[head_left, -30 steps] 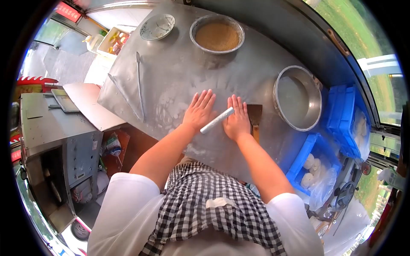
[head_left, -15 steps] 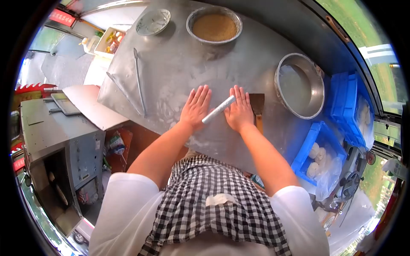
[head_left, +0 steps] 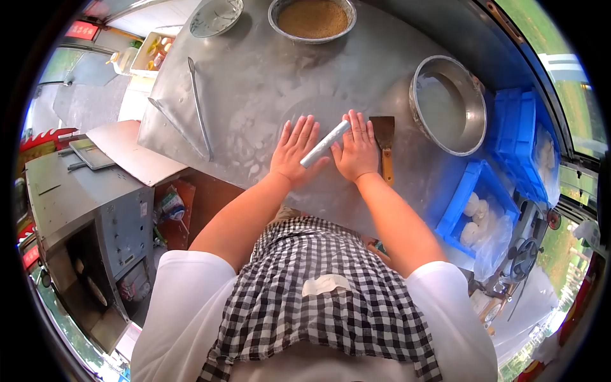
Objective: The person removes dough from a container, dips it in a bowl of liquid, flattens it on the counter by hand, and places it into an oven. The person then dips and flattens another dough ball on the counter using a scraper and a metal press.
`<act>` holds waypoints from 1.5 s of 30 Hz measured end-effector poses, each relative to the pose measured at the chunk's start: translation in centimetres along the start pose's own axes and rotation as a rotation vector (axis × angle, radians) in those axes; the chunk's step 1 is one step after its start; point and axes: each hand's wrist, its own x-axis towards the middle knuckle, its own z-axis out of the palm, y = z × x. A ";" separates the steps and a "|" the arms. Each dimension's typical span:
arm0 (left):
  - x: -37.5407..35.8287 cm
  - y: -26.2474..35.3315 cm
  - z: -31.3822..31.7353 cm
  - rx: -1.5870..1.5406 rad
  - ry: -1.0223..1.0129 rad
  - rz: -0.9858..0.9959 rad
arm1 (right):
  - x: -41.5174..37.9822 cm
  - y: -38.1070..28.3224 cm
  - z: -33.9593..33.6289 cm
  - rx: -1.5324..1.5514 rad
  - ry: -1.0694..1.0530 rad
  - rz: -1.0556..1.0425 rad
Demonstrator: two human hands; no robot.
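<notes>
A pale rolling rod (head_left: 325, 144) lies slanted between my two hands over the metal table (head_left: 261, 95). My left hand (head_left: 298, 150) is flat with its fingers stretched forward, beside the rod's lower end. At the rod's upper end, my right hand (head_left: 356, 148) is also stretched out, palm down, fingertips near the rod. Neither hand is wrapped round it. Just right of my right hand lies a scraper (head_left: 384, 143) with a dark blade and wooden handle.
Metal tongs (head_left: 198, 108) lie at the left. A glass bowl (head_left: 216, 16) and a bowl of brown filling (head_left: 312, 19) stand at the back. A large metal basin (head_left: 447, 105) stands right, near blue crates (head_left: 474, 204) with dough balls (head_left: 472, 230).
The view has shifted, so the bowls and tongs appear higher and slightly left. Both hands remain flat, with the rod still slanted between them.
</notes>
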 end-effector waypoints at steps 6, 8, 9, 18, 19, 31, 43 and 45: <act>1.4 -0.4 -1.4 0.017 -0.002 -0.004 | 0.7 0.8 0.3 0.002 0.038 -0.013; 1.5 -0.7 -1.2 0.066 -0.011 -0.009 | 0.8 0.7 -0.2 0.000 0.011 -0.021; 0.4 -0.3 -1.0 0.044 -0.041 -0.018 | -0.3 0.2 -0.3 0.011 -0.026 -0.011; 1.4 -0.7 -1.0 0.034 -0.046 -0.026 | 2.1 0.6 -1.0 -0.016 -0.092 0.021; 1.5 -1.0 -0.8 0.022 -0.046 -0.024 | 2.3 0.6 -1.0 -0.015 -0.103 0.013; 3.7 -2.8 -0.6 0.275 0.003 -0.017 | 3.0 0.9 -0.1 -0.035 -0.073 -0.018; 3.8 -3.3 -0.5 0.142 -0.045 0.003 | 2.8 0.2 0.1 -0.013 -0.124 0.008; 3.7 -3.5 -0.9 0.229 -0.081 0.003 | 2.8 -0.1 0.2 -0.041 -0.154 0.017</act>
